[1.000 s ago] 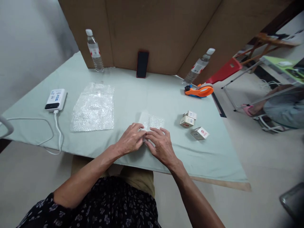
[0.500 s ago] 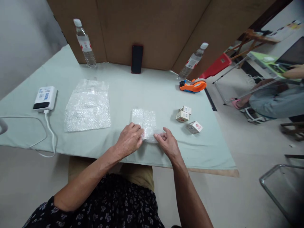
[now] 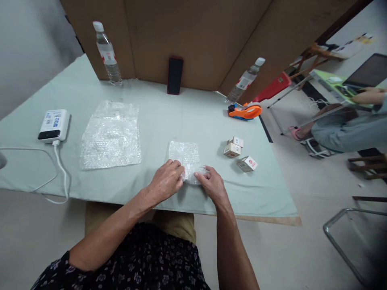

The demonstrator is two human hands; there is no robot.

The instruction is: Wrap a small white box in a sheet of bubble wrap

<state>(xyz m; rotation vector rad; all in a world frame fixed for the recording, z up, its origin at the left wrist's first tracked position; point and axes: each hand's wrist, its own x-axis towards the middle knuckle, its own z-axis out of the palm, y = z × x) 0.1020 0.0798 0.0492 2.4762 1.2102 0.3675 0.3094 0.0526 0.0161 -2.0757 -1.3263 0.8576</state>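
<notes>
A small piece of clear bubble wrap (image 3: pixel 186 155) lies on the cloth-covered table in front of me. My left hand (image 3: pixel 169 176) is closed on its near left part, where a bit of something reddish shows through by the fingertips. My right hand (image 3: pixel 211 181) pinches the near right edge of the same wrap between thumb and fingers. To the right, several small printed boxes (image 3: pixel 232 150) sit together, one of them (image 3: pixel 247 164) a little apart. A larger bubble wrap sheet (image 3: pixel 111 135) lies flat to the left.
A white power bank (image 3: pixel 54 125) with a cable is at the far left. Two water bottles (image 3: pixel 110 60) and a phone (image 3: pixel 175 75) stand along the cardboard screen (image 3: pixel 193 36). An orange tape dispenser (image 3: pixel 246 111) rests at the right edge. Another person (image 3: pixel 341 129) sits beyond.
The right hand has moved slightly left and its fingers have drawn closer together on the wrap. The wrap's far part looks flatter. The left hand stays in nearly the same place.
</notes>
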